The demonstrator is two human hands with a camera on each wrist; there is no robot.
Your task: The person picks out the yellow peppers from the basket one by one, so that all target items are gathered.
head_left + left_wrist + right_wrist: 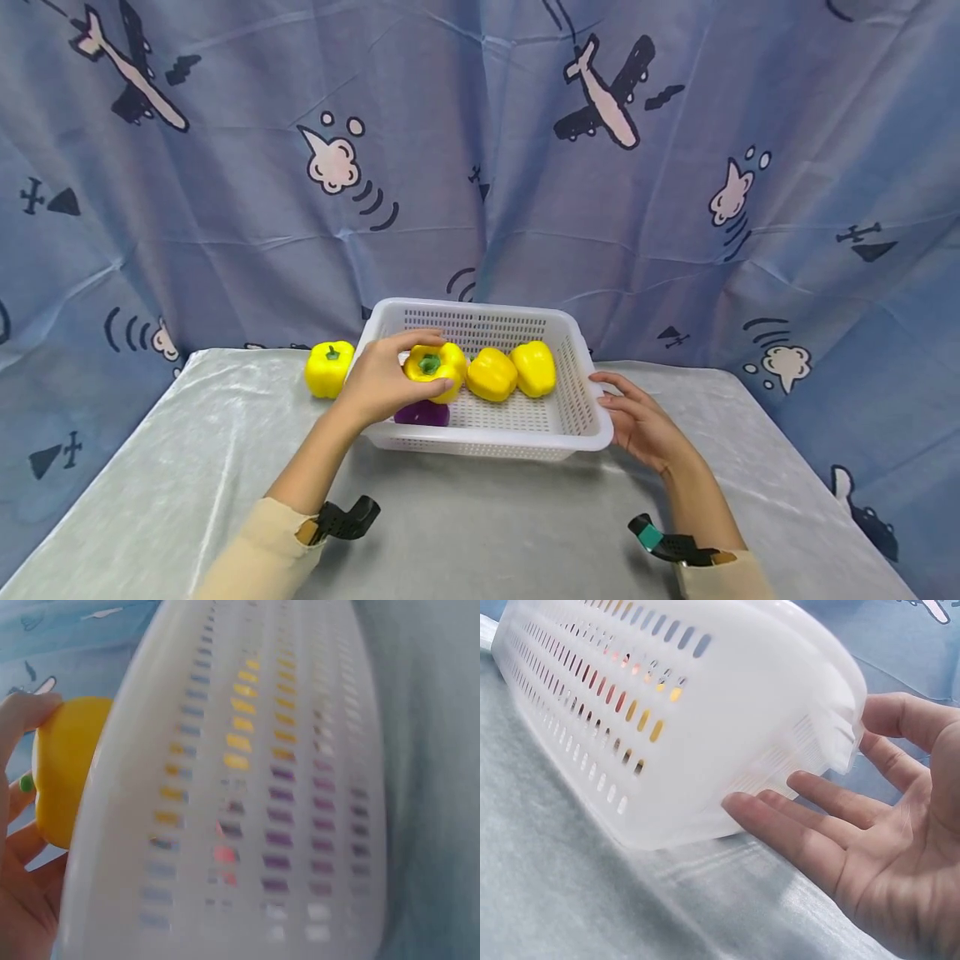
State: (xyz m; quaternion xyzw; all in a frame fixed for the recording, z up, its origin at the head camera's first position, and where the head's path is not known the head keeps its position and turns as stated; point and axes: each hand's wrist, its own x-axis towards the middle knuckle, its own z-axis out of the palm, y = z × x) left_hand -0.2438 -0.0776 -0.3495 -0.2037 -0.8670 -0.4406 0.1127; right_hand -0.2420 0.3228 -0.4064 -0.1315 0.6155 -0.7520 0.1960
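My left hand (382, 379) grips a yellow bell pepper (437, 369) with a green stem, thumb on its near side and fingers on its far side. That pepper is over the left part of a white slotted plastic basket (495, 440). In the left wrist view the pepper (67, 772) shows above the basket's rim. Two more yellow peppers (491, 374) lie side by side inside the basket. Below the gripped pepper lies a rounded purple item (422, 413), partly hidden. At the basket's right end, my right hand (637, 421) touches the rim with extended fingers.
Another yellow bell pepper (329, 369) stands on the table outside the basket, just left of it. A pale grey cloth (480, 517) covers the table. Behind the basket hangs a blue curtain (480, 167) printed with planes.
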